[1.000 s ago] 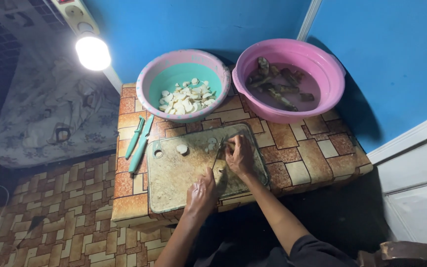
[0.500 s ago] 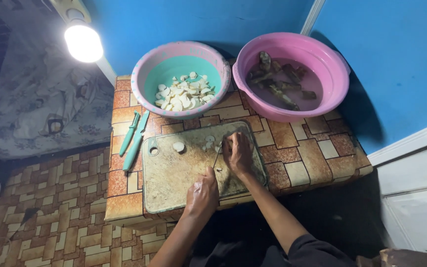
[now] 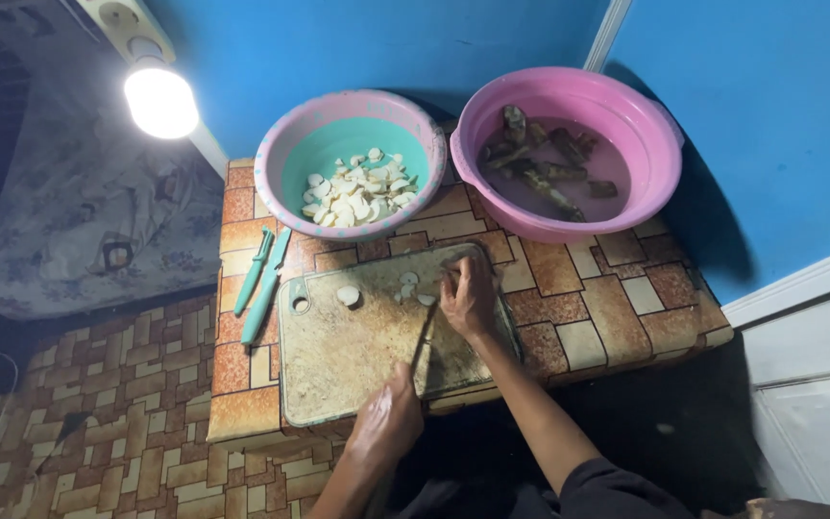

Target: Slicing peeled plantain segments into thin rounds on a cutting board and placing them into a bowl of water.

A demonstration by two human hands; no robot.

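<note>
Since the earlier frames, your hands are staying put while the view is drifting slightly. Your left hand (image 3: 388, 423) is clenching a knife (image 3: 422, 348), blade crossing the cutting board (image 3: 338, 356); your right hand (image 3: 470, 296) is pinning a pale piece (image 3: 452, 272), its grip unclear, slices (image 3: 348, 295) lying nearby.

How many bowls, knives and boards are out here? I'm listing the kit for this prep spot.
Bowls: 2, a teal-lined bowl of pale slices and a pink basin of dark pieces in water.
Knives: 3, two teal-handled knives and a knife in the left hand.
Cutting board: 1.
Total: 6.
</note>
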